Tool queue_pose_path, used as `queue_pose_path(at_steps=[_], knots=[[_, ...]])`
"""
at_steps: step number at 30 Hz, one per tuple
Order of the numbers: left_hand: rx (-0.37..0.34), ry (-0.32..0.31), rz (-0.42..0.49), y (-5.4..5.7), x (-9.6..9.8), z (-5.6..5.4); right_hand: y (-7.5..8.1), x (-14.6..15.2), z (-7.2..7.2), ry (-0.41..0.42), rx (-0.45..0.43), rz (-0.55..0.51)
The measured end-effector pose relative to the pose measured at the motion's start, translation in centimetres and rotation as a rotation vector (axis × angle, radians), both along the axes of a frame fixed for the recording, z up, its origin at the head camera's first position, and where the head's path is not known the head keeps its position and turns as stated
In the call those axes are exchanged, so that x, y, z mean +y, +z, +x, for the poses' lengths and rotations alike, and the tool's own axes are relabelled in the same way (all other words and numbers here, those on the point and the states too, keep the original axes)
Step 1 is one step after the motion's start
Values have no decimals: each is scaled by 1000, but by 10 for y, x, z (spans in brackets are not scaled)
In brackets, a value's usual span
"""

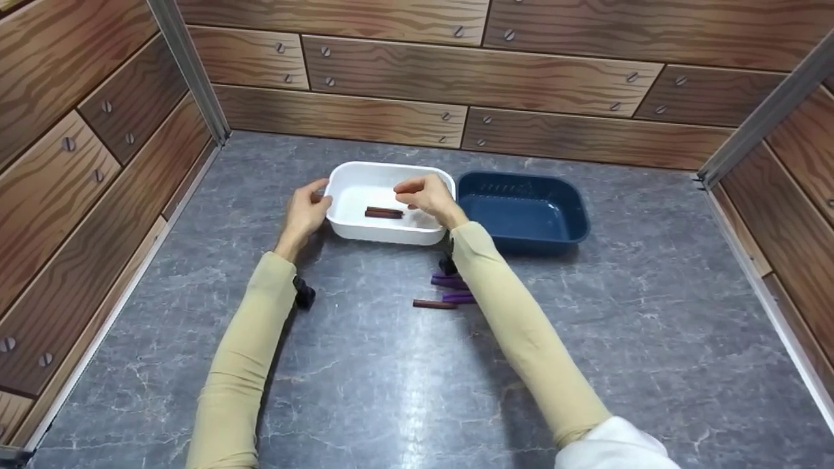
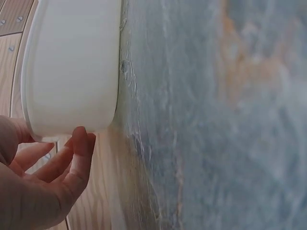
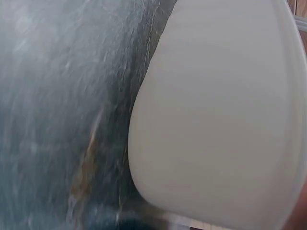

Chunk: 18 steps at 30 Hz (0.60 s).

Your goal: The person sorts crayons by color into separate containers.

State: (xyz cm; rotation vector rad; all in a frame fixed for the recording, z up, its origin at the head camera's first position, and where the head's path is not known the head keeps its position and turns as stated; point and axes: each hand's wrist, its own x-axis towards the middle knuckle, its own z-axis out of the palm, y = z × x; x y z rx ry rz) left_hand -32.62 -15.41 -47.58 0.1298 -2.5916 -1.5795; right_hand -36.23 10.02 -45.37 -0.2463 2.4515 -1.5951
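Short dark brown sticks lie side by side inside a white basin. My left hand touches the basin's left end, its fingertips against the outer wall; the left wrist view shows loosely bent fingers there. Over the right half of the basin hovers my right hand, thumb and fingers apart with nothing between them, just right of the sticks. The right wrist view is mostly filled by the basin's outer wall, with the right hand largely out of sight.
A dark blue basin stands at the white one's right. Nearer on the grey marbled tabletop lie purple sticks and another brown stick, partly covered by my right forearm. Wood-patterned panels enclose the back and sides.
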Motion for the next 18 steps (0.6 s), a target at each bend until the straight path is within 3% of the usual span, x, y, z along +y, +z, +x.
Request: queue_pose_path(at_steps=[6,12,18], knots=[[22,-8,-27,-1,-1,0,5,10,13,59,48,-29],[36,-11,-138,1,0,4,8,22,29,97,87,-127],[24,-56,-124,1,-3,2,8,34,48,113,111,-239]])
